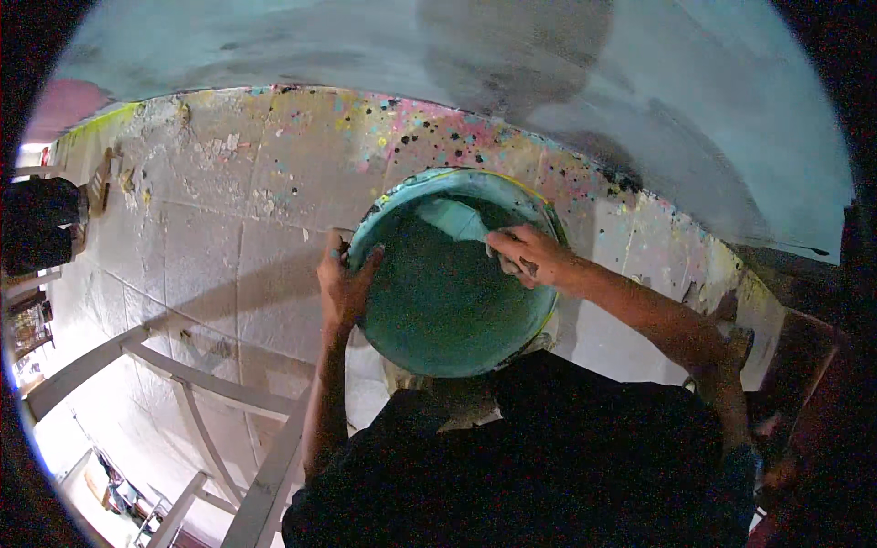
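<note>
A round bucket [373,226] with a paint-smeared rim sits in front of my body. Dark green-teal paint [448,306] lies inside it. With my left hand [343,288] I grip the bucket's left rim, thumb over the inner side and fingers outside. My right hand [532,258] is closed around a flat, wide tool coated in pale teal paint [454,220]. The tool's broad end rests against the far inner side of the bucket; whether it is a brush or a scraper I cannot tell. My fingers hide its handle.
Beyond the bucket rises a pale blue painted wall [676,100]. The tiled floor [206,256] is spattered with colourful paint along its foot. A wooden frame [219,388] stands at lower left. Dark cloth [41,224] shows at far left, and a dark reddish object [799,365] at right.
</note>
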Tool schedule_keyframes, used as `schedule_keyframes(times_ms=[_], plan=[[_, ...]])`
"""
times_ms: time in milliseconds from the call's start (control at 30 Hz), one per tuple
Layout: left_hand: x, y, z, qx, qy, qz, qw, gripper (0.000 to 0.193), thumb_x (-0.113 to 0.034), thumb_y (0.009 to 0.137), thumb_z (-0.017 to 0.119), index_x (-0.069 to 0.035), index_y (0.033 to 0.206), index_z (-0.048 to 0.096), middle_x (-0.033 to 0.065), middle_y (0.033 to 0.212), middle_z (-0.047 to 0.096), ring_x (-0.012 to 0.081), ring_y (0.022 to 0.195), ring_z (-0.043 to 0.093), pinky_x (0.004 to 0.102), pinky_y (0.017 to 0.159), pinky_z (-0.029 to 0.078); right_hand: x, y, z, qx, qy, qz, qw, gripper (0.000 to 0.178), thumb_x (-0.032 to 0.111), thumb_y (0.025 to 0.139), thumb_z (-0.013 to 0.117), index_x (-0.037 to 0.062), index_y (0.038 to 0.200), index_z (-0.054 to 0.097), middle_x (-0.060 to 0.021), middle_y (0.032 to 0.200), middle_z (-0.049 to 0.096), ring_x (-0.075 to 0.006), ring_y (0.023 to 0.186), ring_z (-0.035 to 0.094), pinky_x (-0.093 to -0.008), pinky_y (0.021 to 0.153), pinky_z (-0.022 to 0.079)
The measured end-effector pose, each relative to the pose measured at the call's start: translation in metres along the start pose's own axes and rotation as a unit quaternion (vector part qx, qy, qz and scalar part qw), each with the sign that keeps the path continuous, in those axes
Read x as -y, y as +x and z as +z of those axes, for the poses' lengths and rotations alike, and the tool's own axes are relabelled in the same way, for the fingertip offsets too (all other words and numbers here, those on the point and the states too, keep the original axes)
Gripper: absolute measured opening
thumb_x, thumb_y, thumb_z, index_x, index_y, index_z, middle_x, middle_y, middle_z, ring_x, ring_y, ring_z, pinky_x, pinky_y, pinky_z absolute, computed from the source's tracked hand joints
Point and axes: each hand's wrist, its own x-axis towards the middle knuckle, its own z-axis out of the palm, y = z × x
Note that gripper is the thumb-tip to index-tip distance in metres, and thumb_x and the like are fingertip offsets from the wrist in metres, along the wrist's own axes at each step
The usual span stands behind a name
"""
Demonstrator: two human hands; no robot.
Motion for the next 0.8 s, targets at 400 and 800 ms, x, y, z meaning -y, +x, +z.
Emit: schedule_keyframes(times_ms=[400,800], plan=[[-0.013,-0.001,-0.007,0.012,0.029,0.027,0.999,0.032,-0.013,0.065,0.071,-0.004,0.083,0.047,0.0136,0.066,0.057,0.0225,0.057,0.056,0.0324,0.052,0.044,0.011,0.007,0.067,-0.118,0.489,0.008,0.864,0.024,0.033,0.081,0.052,0.0110,0.075,0.044,0.0068,0.051,0.030,-0.0050,0.041,0.027,-0.0209,0.040,0.021],[-0.004,-0.003,0.001,-0.024,-0.003,0.047,0.999,0.021,-0.021,0.079,0.059,-0.003,0.082,0.048,0.0126,0.062,0.055,0.0207,0.051,0.051,0.0331,0.049,0.041,-0.010,-0.015,0.026,-0.203,-0.309,-0.166,0.914,0.030,0.029,0.086,0.047,0.0003,0.092,0.052,-0.0132,0.066,0.055,-0.0240,0.060,0.055,-0.0351,0.056,0.043]])
